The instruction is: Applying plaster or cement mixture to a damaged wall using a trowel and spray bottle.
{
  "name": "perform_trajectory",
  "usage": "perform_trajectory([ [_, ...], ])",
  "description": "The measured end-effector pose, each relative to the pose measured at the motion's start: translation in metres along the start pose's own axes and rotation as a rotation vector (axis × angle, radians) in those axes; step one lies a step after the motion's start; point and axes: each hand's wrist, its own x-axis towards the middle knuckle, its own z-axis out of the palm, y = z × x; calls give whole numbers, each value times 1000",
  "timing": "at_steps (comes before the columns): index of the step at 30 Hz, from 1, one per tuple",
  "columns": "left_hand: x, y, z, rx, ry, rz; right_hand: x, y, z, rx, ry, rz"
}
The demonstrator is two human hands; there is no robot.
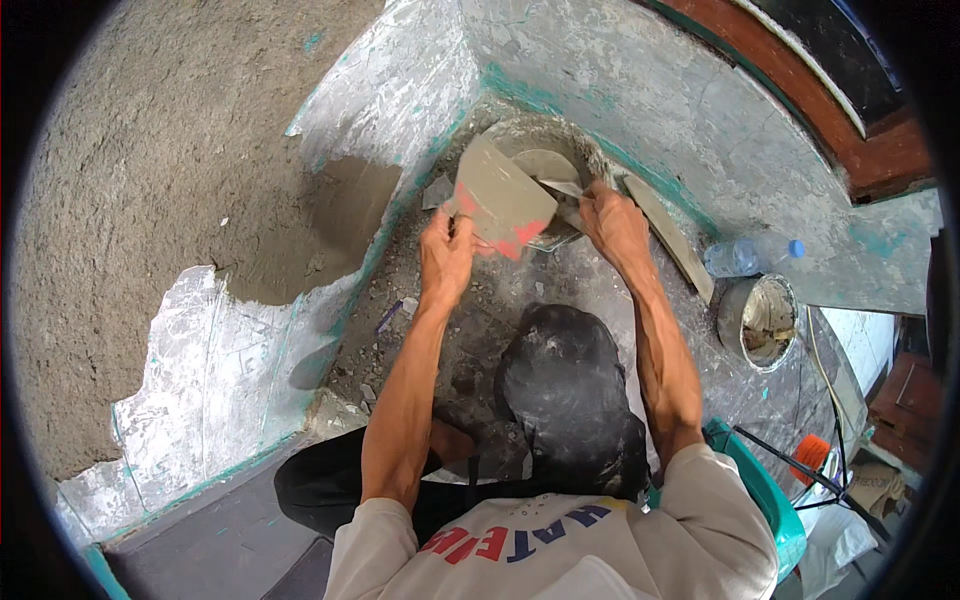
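Observation:
My left hand (447, 250) grips the lower left edge of a flat, slightly curved sheet (500, 195), coated grey with mortar and showing red patches along its edge. My right hand (612, 222) is closed round what looks like a trowel (548, 165), its blade smeared with mortar; the fingers hide its handle. Both tools are over a round, mortar-crusted bucket (578, 135) in the corner, and the sheet covers part of it. The sheet is tilted, close beside the trowel blade.
Left stands a rough wall (190, 190) with a darker mortar patch (350, 215). A wooden strip (670, 235) leans right of the bucket. Farther right are a plastic bottle (745, 257), a smaller bucket (740, 322) and a green chair (770, 490). Rubble lies on the floor.

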Motion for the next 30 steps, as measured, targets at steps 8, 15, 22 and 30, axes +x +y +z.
perform_trajectory([
  [8,19,10,3,-61,69,-18,-36,-5,-13,-5,85,-152],
  [15,21,21,-3,-72,-18,15,-72,22,-15,-59,141,-321],
  [22,10,19,0,28,-140,51,-38,1,-3,-2,240,-390],
  [30,-2,8,6,323,-232,74,-5,-17,3,204,210,-93],
])
